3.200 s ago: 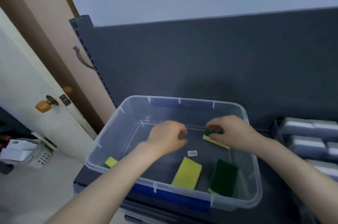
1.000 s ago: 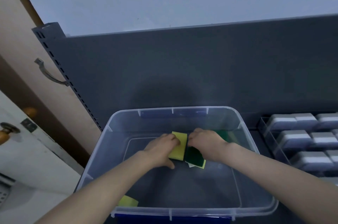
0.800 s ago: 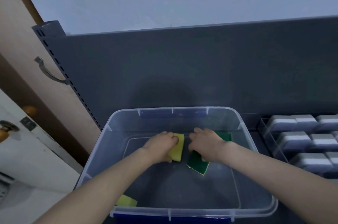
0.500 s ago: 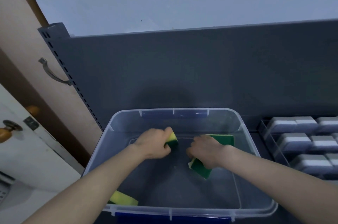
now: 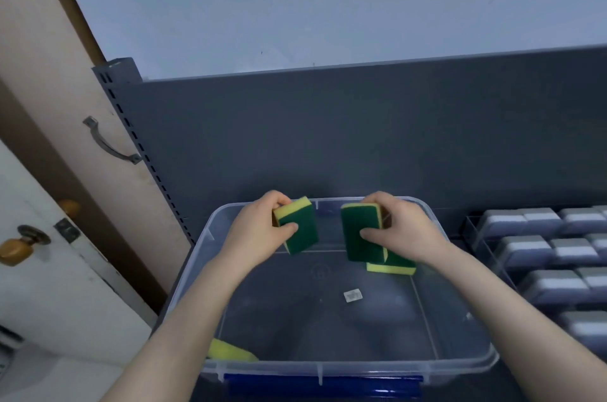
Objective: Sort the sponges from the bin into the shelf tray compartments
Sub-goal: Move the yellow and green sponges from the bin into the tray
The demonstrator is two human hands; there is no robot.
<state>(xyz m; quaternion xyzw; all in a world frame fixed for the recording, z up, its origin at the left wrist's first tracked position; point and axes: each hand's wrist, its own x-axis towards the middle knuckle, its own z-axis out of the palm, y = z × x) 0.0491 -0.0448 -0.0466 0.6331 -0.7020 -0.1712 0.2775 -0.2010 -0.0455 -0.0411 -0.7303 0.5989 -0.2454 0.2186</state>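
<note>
Dark grey shelving (image 5: 361, 139) backs the scene, with a pale wall above and a white door with a brass knob (image 5: 14, 249) at left; we look down on a clear plastic bin (image 5: 345, 365) with a blue latch on its near rim. We see the left hand (image 5: 259, 231) clenched round a green-and-yellow sponge (image 5: 297, 226), thumb on the green face, held tilted above the far part of the bin; the right hand (image 5: 404, 231) grasps a second sponge (image 5: 359, 231) the same way, green face toward us, and a further green edge shows just below that hand, though we cannot tell whether it belongs to the held sponge or the one beneath. Under the right hand a third sponge (image 5: 391, 267) lies on the bin floor near the far right side, yellow edge showing; a yellow sponge (image 5: 230, 350) rests in the near left corner, partly hidden by the left forearm; a small white label (image 5: 353, 295) sits on the bin floor between them. At right, the shelf tray (image 5: 473, 237) holds rows of grey-and-white sponges (image 5: 525, 249) in its compartments, just beside the bin.
</note>
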